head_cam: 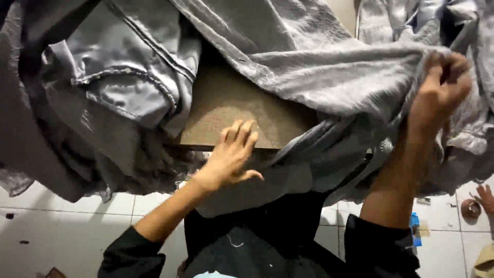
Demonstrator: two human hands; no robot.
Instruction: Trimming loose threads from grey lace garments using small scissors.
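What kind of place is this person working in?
Probably a small clothing workshop, though it might be a home. Grey denim clothes are heaped over a brown board, the floor has white tiles, and a roll of tape lies there.

No packages, labels, signs or screens show (only cloth).

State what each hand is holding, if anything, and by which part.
The right hand grips the grey cloth by a bunched fold. The left hand holds nothing; it lies flat at the brown board edge.
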